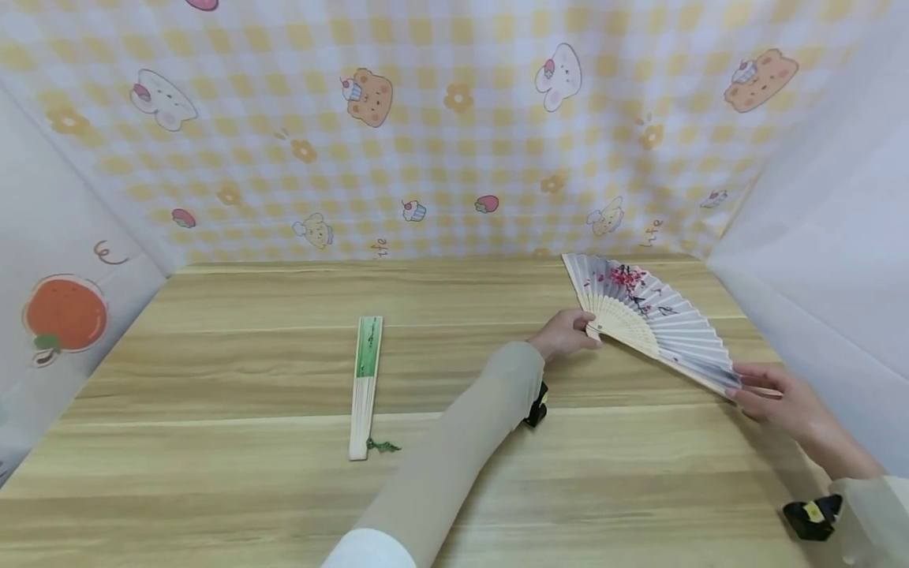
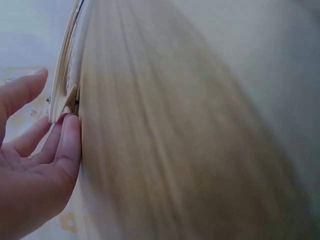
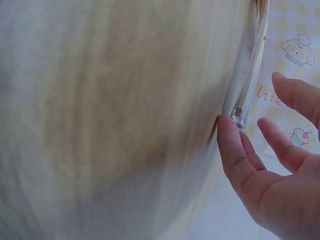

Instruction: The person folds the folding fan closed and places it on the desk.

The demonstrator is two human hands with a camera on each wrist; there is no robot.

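Observation:
A spread folding fan (image 1: 663, 323) lies at the right of the table in the head view. Pink blossoms mark its pale grey leaf, and its ribs are cream. My left hand (image 1: 564, 334) is at its rivet end; in the left wrist view, fingertips (image 2: 72, 130) touch the bottom of the ribs while one digit stands away from them. At the opposite outer corner is my right hand (image 1: 788, 398), its fingertips (image 3: 227, 122) right at the fan's edge and its thumb apart. A folded green fan (image 1: 366, 386) with a green tassel lies left of my left forearm.
Light wood-grain table (image 1: 248, 355) spans the view. A yellow checked cloth (image 1: 440, 142) with cartoon prints hangs along the back edge, and white printed panels stand at both sides. My left sleeve (image 1: 461, 442) crosses the table's middle.

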